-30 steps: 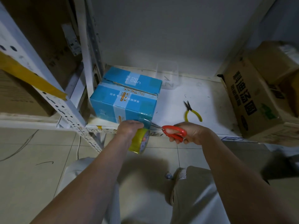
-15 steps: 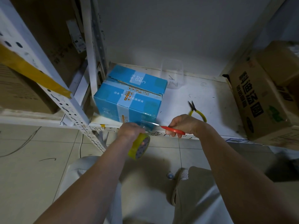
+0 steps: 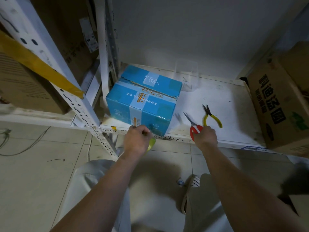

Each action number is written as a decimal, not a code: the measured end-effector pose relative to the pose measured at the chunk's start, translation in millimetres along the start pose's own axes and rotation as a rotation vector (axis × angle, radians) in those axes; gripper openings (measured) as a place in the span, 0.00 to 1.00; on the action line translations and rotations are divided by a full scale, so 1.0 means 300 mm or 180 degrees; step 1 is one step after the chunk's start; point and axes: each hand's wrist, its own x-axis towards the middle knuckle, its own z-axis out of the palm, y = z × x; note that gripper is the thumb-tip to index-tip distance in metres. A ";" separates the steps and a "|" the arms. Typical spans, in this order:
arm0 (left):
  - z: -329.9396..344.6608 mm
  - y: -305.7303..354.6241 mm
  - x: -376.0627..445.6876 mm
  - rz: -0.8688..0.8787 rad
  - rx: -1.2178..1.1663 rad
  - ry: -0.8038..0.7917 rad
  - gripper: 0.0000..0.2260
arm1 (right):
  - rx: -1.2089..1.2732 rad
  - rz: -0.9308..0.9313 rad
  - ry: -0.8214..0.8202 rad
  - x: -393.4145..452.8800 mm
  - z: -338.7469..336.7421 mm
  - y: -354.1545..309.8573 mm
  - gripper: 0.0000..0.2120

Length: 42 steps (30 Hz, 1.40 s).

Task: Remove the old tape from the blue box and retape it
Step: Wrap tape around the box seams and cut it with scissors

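The blue box (image 3: 142, 101) stands on the white shelf (image 3: 220, 104), near its left front corner, with clear tape running over its top seam and down its front face. My left hand (image 3: 137, 139) is at the box's lower front edge and grips a yellow tape roll (image 3: 151, 144), mostly hidden under the hand. My right hand (image 3: 204, 135) rests at the shelf's front edge, right of the box, holding red-handled scissors (image 3: 194, 126) whose blades point up and left over the shelf.
Yellow-handled pliers (image 3: 211, 117) lie on the shelf just beyond my right hand. A clear plastic container (image 3: 186, 74) stands at the back. A brown carton (image 3: 277, 104) fills the shelf's right end. A perforated white upright (image 3: 80, 104) with yellow tape stands left.
My right hand has drawn the scissors away to the right, off the tape at the box's lower front edge. My left hand with the roll stays at the box's front.
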 end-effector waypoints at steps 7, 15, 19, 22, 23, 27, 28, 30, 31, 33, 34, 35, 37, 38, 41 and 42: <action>-0.028 0.012 0.001 0.0151 0.0006 0.0003 0.03 | 0.0565 0.0060 -0.0048 0.044 0.043 -0.066 0.20; -0.060 0.007 -0.003 0.0014 -0.0196 0.0135 0.01 | 0.0620 -0.1829 0.0409 -0.161 -0.017 -0.196 0.31; -0.104 0.003 0.005 0.0022 -0.0354 0.0325 0.05 | -0.0545 -0.2194 0.0184 -0.200 0.006 -0.248 0.37; -0.138 -0.016 0.027 0.0008 -0.0403 0.0412 0.05 | -0.0141 -0.2129 -0.0061 -0.182 0.005 -0.250 0.35; -0.147 -0.023 0.033 -0.0031 -0.0415 0.0425 0.05 | -0.0033 -0.2080 -0.0165 -0.173 -0.003 -0.247 0.35; -0.168 -0.031 0.047 -0.0112 -0.0424 0.0580 0.04 | -0.0040 -0.1946 -0.0223 -0.123 -0.058 -0.208 0.32; -0.173 -0.029 0.047 -0.0115 -0.0392 0.0606 0.04 | -0.0116 -0.1967 -0.0142 -0.112 -0.066 -0.196 0.31; -0.179 -0.021 0.044 -0.0063 -0.0400 0.0547 0.05 | -0.0408 -0.1928 -0.0042 -0.094 -0.077 -0.180 0.31; -0.176 -0.017 0.042 -0.0002 -0.0429 0.0483 0.06 | -0.0562 -0.1867 -0.0048 -0.089 -0.080 -0.173 0.32; -0.167 -0.007 0.034 0.0125 -0.0470 0.0359 0.11 | -0.0687 -0.1767 -0.0033 -0.081 -0.084 -0.168 0.33; -0.161 -0.006 0.028 0.0104 -0.0487 0.0331 0.13 | -0.0626 -0.1721 0.0001 -0.078 -0.087 -0.170 0.33; -0.154 -0.006 0.021 0.0071 -0.0526 0.0318 0.13 | -0.0509 -0.1667 -0.0016 -0.078 -0.090 -0.170 0.32; -0.143 -0.004 0.000 0.0035 -0.0559 0.0296 0.13 | -0.0215 -0.1636 -0.0088 -0.078 -0.095 -0.172 0.26; -0.139 -0.003 -0.010 0.0034 -0.0567 0.0288 0.13 | -0.0149 -0.1627 -0.0094 -0.086 -0.102 -0.181 0.23; -0.132 0.001 -0.026 0.0037 -0.0659 0.0144 0.10 | -0.0586 -0.1363 0.0137 -0.123 -0.108 -0.203 0.25; -0.135 0.008 -0.035 0.0054 -0.0701 0.0092 0.08 | -0.0603 -0.1330 0.0453 -0.148 -0.111 -0.207 0.24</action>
